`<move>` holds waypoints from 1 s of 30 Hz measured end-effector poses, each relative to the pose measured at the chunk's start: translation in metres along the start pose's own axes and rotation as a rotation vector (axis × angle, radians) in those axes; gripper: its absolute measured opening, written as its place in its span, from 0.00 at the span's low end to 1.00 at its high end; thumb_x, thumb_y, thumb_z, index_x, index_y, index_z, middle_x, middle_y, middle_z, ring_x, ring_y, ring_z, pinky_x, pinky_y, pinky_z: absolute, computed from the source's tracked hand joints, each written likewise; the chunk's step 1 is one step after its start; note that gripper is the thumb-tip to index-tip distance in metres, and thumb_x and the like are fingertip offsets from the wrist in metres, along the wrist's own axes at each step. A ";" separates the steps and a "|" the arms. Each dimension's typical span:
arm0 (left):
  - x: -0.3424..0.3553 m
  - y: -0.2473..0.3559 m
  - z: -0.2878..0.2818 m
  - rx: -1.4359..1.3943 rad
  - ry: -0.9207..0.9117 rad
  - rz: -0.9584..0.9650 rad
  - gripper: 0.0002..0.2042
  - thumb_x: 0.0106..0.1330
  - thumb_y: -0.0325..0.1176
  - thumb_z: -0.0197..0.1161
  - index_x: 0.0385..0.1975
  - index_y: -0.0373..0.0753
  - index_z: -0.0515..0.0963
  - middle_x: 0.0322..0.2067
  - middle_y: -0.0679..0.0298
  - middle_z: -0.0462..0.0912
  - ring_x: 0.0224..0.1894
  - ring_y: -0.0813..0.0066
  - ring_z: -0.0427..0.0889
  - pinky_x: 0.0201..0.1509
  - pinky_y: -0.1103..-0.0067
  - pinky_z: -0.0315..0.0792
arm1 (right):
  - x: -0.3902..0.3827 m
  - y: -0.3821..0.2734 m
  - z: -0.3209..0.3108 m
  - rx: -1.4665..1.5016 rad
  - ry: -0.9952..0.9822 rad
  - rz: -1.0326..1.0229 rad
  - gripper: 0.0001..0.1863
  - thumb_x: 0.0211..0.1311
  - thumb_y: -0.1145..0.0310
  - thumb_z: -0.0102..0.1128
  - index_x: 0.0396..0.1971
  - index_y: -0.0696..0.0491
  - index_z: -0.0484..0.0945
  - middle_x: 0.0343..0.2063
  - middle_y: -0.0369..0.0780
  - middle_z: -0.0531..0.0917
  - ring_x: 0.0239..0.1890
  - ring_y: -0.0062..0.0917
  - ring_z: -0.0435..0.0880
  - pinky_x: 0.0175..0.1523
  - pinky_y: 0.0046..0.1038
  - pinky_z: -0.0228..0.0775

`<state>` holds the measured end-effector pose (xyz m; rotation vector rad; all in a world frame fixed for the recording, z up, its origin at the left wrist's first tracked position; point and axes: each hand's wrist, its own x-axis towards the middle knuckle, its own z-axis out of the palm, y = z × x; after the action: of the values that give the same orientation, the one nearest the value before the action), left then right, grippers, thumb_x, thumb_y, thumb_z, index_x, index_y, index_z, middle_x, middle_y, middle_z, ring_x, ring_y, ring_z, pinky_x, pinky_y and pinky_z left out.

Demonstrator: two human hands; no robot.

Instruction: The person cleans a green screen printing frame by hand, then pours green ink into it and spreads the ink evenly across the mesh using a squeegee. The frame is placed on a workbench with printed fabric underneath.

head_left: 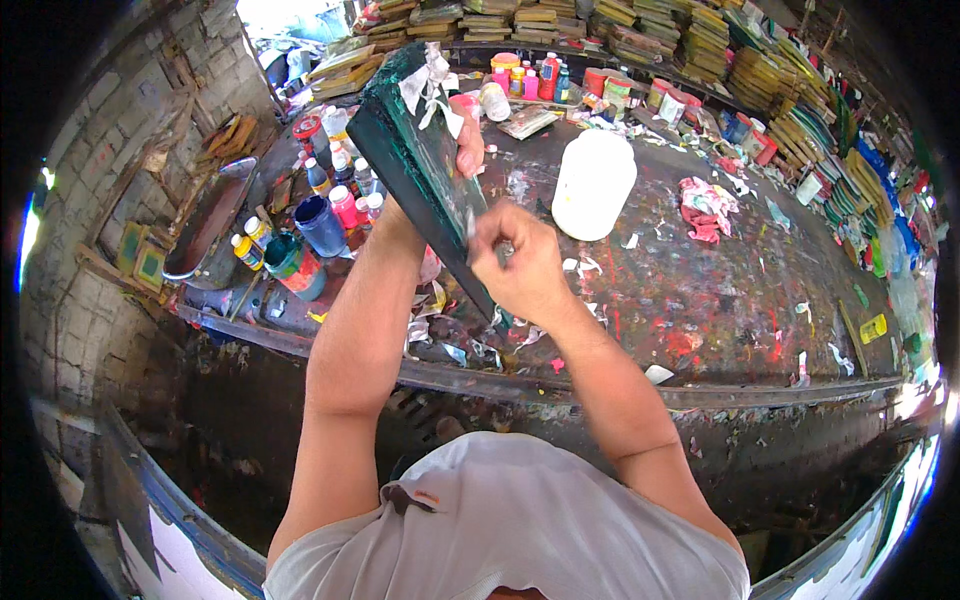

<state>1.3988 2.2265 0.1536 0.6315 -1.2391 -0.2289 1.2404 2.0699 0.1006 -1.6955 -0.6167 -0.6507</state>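
Note:
A dark screen frame (pixel 390 150) streaked with green is held tilted up above the bench, with torn white tape (pixel 425 85) hanging from its top end. My left hand (pixel 468 140) grips it from behind, fingers curled over the upper right edge. My right hand (pixel 515 262) is closed at the lower part of that same edge; what its fingers pinch is too small to make out. To the right of the frame stands a large white plastic jug (pixel 593 185).
Paint bottles and cups (pixel 320 225) crowd the bench's left, beside a long trough (pixel 210 220). More containers (pixel 548 78) line the back, below stacked frames (pixel 700 50). A pink rag (pixel 708 208) and paper scraps lie on the stained benchtop (pixel 660 310). A block wall (pixel 80 230) rises at left.

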 end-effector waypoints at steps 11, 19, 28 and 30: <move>-0.010 0.011 -0.033 -0.167 -0.165 0.039 0.20 0.92 0.47 0.50 0.65 0.40 0.82 0.41 0.63 0.81 0.36 0.67 0.82 0.42 0.69 0.77 | -0.144 0.131 -0.090 -0.885 -0.140 0.249 0.09 0.77 0.69 0.75 0.48 0.59 0.92 0.35 0.39 0.93 0.38 0.20 0.90 0.46 0.29 0.83; 0.000 0.014 -0.040 -0.172 -0.145 -0.112 0.26 0.96 0.47 0.40 0.42 0.37 0.82 0.29 0.61 0.81 0.34 0.67 0.80 0.44 0.70 0.77 | -0.121 0.073 -0.004 -0.148 -0.159 0.730 0.18 0.75 0.56 0.77 0.40 0.59 0.91 0.32 0.46 0.94 0.35 0.32 0.94 0.43 0.38 0.84; -0.011 0.015 -0.035 -0.100 -0.005 -0.061 0.20 0.83 0.51 0.64 0.40 0.37 0.80 0.28 0.62 0.80 0.31 0.67 0.84 0.38 0.70 0.75 | -0.141 0.095 -0.035 -0.805 -0.275 0.600 0.06 0.68 0.67 0.71 0.37 0.54 0.90 0.35 0.47 0.93 0.37 0.48 0.94 0.47 0.50 0.85; -0.009 0.013 -0.024 -0.143 0.073 -0.046 0.20 0.83 0.51 0.65 0.40 0.37 0.81 0.29 0.63 0.81 0.31 0.68 0.84 0.38 0.71 0.75 | -0.147 0.112 -0.062 -1.053 -0.466 0.683 0.08 0.68 0.67 0.69 0.41 0.53 0.91 0.39 0.47 0.94 0.41 0.50 0.94 0.49 0.52 0.86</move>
<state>1.4156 2.2498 0.1491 0.5400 -1.1285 -0.3275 1.2089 1.9772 -0.0684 -2.8823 0.0998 -0.0240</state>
